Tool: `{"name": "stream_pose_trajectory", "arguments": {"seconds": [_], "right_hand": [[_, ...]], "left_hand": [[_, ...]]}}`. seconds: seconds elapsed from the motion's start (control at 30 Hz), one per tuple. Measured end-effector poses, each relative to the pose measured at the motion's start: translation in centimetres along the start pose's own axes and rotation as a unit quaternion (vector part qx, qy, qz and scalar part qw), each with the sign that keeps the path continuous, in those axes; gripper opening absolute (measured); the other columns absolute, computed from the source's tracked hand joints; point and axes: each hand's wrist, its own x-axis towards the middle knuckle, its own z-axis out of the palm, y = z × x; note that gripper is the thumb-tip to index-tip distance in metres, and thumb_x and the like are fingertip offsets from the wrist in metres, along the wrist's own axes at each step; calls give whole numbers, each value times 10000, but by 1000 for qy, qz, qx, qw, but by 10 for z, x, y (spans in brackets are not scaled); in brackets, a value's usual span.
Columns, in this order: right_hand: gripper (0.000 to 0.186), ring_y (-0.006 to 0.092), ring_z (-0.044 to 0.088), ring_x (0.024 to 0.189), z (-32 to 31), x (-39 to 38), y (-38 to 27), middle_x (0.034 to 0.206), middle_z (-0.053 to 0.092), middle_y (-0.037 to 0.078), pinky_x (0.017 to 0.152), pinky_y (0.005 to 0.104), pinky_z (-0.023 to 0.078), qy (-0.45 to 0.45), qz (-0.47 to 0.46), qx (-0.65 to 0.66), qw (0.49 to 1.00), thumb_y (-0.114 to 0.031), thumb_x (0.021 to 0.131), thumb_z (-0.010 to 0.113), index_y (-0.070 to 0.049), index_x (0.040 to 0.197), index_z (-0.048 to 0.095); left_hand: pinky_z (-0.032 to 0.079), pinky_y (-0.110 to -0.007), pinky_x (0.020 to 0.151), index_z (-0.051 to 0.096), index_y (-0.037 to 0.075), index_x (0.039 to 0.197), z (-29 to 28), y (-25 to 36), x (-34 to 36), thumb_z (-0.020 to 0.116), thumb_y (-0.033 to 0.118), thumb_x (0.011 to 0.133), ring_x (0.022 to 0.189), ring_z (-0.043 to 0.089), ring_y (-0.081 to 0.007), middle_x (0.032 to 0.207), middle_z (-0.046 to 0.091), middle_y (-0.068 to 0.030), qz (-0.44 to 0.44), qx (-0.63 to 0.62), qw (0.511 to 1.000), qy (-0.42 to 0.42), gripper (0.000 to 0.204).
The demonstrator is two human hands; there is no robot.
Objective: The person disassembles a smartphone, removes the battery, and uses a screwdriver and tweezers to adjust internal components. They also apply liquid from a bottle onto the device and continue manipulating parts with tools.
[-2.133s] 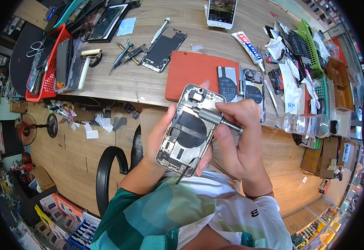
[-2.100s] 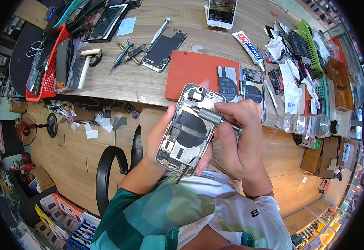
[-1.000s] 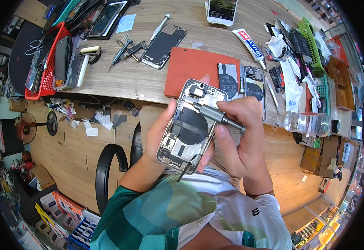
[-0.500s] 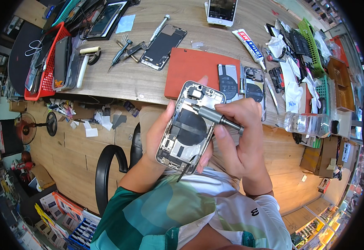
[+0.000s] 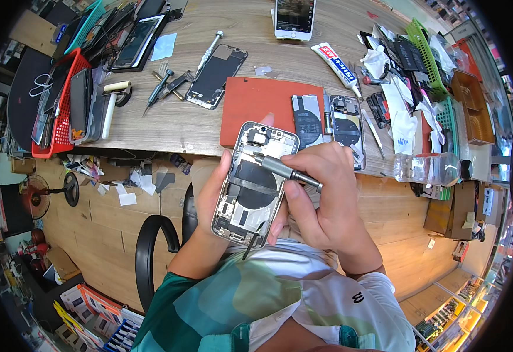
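Observation:
My left hand point(image 5: 213, 196) is wrapped round an opened phone housing point(image 5: 250, 211), its thumb along the left edge and fingertips showing at the right. Inside the housing are a black round coil area, small boards and a dark flex cable point(image 5: 249, 247) hanging past the lower end. My right hand point(image 5: 324, 196) pinches a grey screwdriver point(image 5: 286, 171) between thumb and fingers. The driver lies slanted over the upper part of the housing, its tip pointing left at the inside. Whether the tip touches a screw is too small to tell.
Beyond my hands, a red mat point(image 5: 256, 105) lies on the wooden table, with a battery point(image 5: 309, 120) and another phone housing point(image 5: 347, 126) at its right. Further off are a detached screen point(image 5: 216, 76), a glue tube point(image 5: 336, 67), a red basket point(image 5: 63, 138) and a standing phone point(image 5: 293, 20).
The table and its things appear shifted slightly left in the picture. My hands, the phone housing and the screwdriver have shifted left too, the driver staying over the housing's upper part.

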Motion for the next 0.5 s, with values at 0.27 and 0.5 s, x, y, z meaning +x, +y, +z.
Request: {"name": "stream_pose_trajectory", "arguments": {"seconds": [0.27, 0.5], "right_hand": [[296, 295, 573, 954, 5, -5, 6, 1082, 673, 90, 861, 442, 371, 13, -3, 19, 1000, -38, 960, 683, -93, 1251, 688], [304, 301, 565, 976, 4, -7, 6, 1113, 668, 112, 867, 434, 377, 8, 2, 25, 1000, -14, 959, 663, -86, 1253, 689]], "left_hand": [[608, -479, 511, -33, 242, 1754, -4, -1, 1, 274, 615, 1141, 682, 689, -403, 1098, 646, -305, -7, 0, 1000, -2, 781], [593, -478, 532, -27, 240, 1756, -8, -1, -1, 265, 621, 1142, 691, 682, -395, 1216, 640, -315, 0, -4, 1000, -18, 779]]}}
